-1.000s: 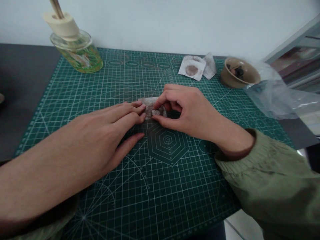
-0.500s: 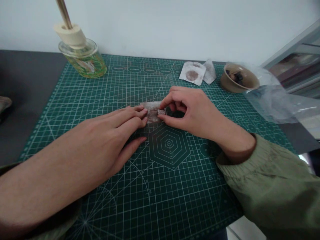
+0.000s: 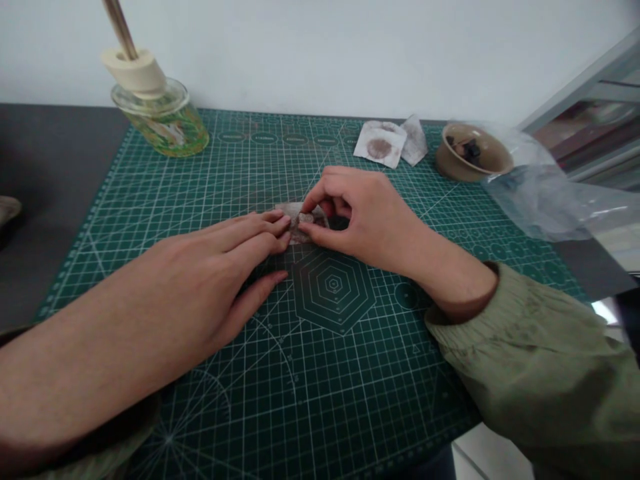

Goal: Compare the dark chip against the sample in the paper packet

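Note:
A thin, whitish sheet with brownish-grey stains [image 3: 295, 235] lies on the green cutting mat [image 3: 250, 400], partly covered by my hands. My left hand [image 3: 220, 260] rests flat, fingers stretched, with its fingertips on the sheet's left part and the thumb apart on the mat. From the right, my right hand [image 3: 360, 207] pinches a small, pale, speckled lump [image 3: 306, 219] between thumb and index finger, down against the sheet. Whether the lump is loose or a crumpled part of the sheet I cannot tell.
Back left stands a glass reed diffuser [image 3: 160, 123] with sticks. Toward the back right lie a white square with a brown round stain [image 3: 380, 144] and a second greyish-white piece [image 3: 415, 141]. Beside them are a brown bowl [image 3: 463, 167] with dark bits and a clear plastic bag [image 3: 550, 200].
My right hand has slid a little to the left over the sheet with the pale lump, closer to my left fingertips. The left hand has stayed in place. The view has shifted slightly.

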A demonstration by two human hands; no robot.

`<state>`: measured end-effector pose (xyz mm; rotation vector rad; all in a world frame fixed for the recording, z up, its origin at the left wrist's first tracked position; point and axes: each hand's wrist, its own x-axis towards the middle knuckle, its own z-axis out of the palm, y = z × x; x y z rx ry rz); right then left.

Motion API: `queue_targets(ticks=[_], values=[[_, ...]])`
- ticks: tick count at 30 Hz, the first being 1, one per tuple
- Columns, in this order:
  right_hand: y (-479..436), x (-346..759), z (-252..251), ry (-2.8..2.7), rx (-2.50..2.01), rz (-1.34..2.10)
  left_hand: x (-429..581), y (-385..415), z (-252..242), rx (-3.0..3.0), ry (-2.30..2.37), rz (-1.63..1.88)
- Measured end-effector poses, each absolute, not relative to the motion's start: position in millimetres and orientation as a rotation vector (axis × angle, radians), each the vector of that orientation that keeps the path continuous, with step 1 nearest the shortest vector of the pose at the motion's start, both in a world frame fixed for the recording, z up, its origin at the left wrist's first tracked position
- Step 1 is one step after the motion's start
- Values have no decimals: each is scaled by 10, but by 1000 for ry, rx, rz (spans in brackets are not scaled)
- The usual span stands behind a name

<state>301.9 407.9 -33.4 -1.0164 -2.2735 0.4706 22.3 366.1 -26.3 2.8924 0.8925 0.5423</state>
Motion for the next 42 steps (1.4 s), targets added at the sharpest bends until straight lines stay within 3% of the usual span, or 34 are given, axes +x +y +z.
queue_targets(ticks=[14, 19, 22, 26, 42], values=[[4082, 3032, -323, -2280, -956, 513, 214, 3670, -253, 2888, 883, 527], [3964, 3033, -263, -1933, -936, 1014, 238, 3639, -222, 2841, 939, 553], [3929, 3016, -225, -1625, -839, 1381, 301, 3594, -136, 2673, 1043, 777], [3920, 2986, -213, -1521, -620, 1607, 389, 3530, -34, 2472, 1040, 1085], [3890, 2968, -198, -1571, -462, 1676, 412, 3445, 11, 2272, 948, 1232]])
